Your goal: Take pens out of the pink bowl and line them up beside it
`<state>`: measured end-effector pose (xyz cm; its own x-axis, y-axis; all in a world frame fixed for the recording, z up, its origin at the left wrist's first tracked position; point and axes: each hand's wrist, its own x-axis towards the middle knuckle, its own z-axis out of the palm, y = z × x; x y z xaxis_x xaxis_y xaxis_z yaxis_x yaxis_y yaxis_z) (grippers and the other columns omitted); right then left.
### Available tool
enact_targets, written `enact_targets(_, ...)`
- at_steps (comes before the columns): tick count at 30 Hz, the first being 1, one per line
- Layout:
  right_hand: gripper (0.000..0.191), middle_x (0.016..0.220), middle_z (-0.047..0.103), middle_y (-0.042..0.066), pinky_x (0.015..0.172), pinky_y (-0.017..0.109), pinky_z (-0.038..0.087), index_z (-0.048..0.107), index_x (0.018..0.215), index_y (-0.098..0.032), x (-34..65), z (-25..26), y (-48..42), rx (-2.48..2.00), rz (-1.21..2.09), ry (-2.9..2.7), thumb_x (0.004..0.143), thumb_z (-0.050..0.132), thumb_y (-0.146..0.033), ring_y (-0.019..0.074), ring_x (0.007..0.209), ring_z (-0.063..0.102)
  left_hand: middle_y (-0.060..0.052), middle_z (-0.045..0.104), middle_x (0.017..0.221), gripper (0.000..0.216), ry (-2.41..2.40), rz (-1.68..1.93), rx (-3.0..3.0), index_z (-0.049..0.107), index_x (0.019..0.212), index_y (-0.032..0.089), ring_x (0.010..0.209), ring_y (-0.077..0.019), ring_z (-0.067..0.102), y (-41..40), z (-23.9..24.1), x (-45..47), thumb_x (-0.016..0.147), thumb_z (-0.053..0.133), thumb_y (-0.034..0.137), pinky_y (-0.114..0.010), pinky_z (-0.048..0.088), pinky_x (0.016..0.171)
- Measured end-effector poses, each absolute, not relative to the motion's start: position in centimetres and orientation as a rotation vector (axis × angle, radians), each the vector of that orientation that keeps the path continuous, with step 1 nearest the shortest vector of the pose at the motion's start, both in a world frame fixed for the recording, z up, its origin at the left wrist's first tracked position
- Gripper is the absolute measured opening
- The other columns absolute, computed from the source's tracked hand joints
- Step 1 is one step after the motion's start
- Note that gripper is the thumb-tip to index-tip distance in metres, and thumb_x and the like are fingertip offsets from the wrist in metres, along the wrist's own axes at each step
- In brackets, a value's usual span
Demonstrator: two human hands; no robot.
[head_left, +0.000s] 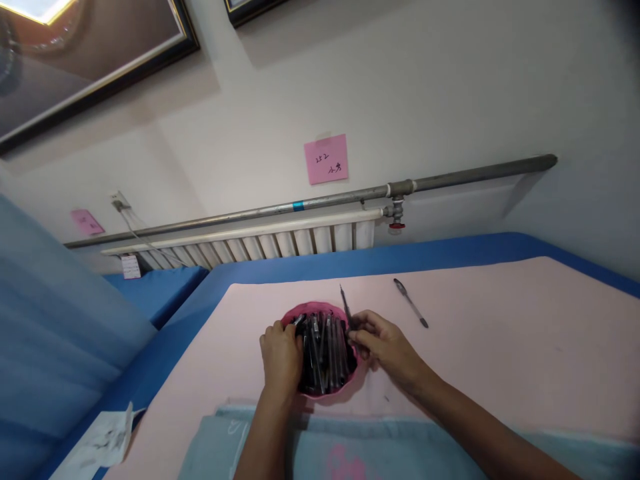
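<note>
A round pink basket [327, 397] full of black and clear pens [323, 350] stands on the pink sheet [490, 347]. My left hand [281, 353] is closed on the basket's left rim, its thumb beside the pens; its fingertips are partly hidden. At the right rim, my right hand [383, 343] pinches a slim dark pen [345, 303] between thumb and fingers. That pen tilts upward with its thin tip pointing away from me. A single pen [411, 303] with a dark cap lies on the sheet, right of the basket and apart from my hand.
A light blue cloth [310, 447] lies in front of the basket. Behind the blue bed edge [320, 268] are a white radiator [280, 241] and a metal pipe [345, 198]. A blue curtain [55, 333] hangs at left, near white papers [103, 440]. A pink note [327, 160] is on the wall.
</note>
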<state>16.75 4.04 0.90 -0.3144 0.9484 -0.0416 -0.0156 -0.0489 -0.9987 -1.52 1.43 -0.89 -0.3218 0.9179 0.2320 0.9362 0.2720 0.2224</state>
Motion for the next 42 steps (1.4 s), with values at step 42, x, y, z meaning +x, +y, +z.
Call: enact_targets(42,0.012,0.061,0.052,-0.003,0.052,0.022,0.032,0.053,0.073,-0.020,15.7,0.7,1.6,-0.961,1.424,-1.979,0.069,0.046,-0.010,0.0121,0.059,0.048,-0.003,0.070,0.076,0.023,-2.196,-3.668,-1.082,0.061,0.073,0.015,0.076,-0.0176,0.067,-0.4,1.8,-1.3,0.058,0.077,0.019,-0.029,0.051,0.072)
